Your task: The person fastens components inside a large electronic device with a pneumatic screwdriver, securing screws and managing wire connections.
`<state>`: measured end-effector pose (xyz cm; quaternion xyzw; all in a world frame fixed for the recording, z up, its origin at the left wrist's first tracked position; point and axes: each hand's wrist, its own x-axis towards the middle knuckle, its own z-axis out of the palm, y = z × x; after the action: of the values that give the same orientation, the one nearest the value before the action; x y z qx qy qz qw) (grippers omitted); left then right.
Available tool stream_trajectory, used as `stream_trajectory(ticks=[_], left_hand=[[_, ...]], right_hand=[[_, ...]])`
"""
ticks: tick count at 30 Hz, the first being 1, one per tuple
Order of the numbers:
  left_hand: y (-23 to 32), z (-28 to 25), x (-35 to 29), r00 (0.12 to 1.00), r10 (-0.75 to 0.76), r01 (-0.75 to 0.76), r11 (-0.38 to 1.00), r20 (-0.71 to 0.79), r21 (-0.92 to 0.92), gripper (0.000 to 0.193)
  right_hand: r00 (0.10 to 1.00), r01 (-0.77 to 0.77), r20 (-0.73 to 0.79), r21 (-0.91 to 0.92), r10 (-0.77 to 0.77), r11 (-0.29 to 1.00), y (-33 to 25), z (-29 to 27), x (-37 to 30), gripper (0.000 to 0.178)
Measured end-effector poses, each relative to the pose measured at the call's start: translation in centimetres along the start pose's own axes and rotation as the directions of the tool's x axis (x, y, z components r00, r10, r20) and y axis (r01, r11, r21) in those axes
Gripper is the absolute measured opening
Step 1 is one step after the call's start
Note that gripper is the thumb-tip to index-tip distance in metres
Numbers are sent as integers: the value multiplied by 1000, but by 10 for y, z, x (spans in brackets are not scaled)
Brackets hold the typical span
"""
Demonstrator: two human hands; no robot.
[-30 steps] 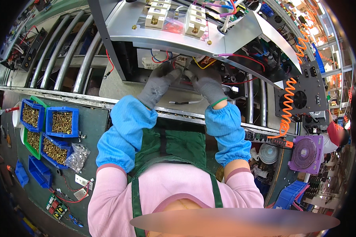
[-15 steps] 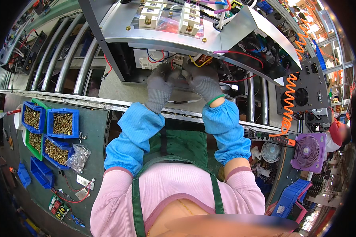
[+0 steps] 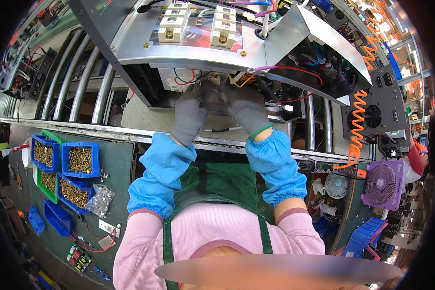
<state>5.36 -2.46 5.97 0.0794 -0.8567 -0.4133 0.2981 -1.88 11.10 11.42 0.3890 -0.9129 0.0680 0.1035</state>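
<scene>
Both my hands, in grey gloves, reach into the low bay of a metal equipment chassis [image 3: 193, 54]. My left hand [image 3: 190, 108] is closed near a white block [image 3: 171, 79] with red and blue wires. My right hand [image 3: 246, 105], with a green-edged cuff, has its fingers curled in beside a yellow wire [image 3: 238, 82]. The fingertips of both hands come close together in the shadow of the bay. What they grip is too dark and covered to make out. Two rows of cream terminal modules [image 3: 173, 24] sit on the metal shelf above.
The chassis stands on a roller conveyor [image 3: 84, 77]. Blue bins [image 3: 80, 159] of brass screws, a bag of small parts [image 3: 100, 200] and a circuit board [image 3: 78, 256] lie on the left bench. An orange coiled hose [image 3: 356, 121] hangs at right, above a purple fan [image 3: 383, 185].
The view has shifted a little, so the chassis sits slightly lower and further left. My hands stay in the same bay, fingertips still together, with the left hand slightly lower in the picture.
</scene>
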Motion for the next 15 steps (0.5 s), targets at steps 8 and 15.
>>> stream_trajectory(ticks=[8,15], left_hand=[[13,-3,0,998,65,-64,994,-8,91,19],[9,2,-4,997,69,-58,971,-39,231,22]], right_hand=[[1000,-6,0,94,6,996,-4,-2,-4,31],[1000,-15,27,76,13,997,-2,7,-8,34]])
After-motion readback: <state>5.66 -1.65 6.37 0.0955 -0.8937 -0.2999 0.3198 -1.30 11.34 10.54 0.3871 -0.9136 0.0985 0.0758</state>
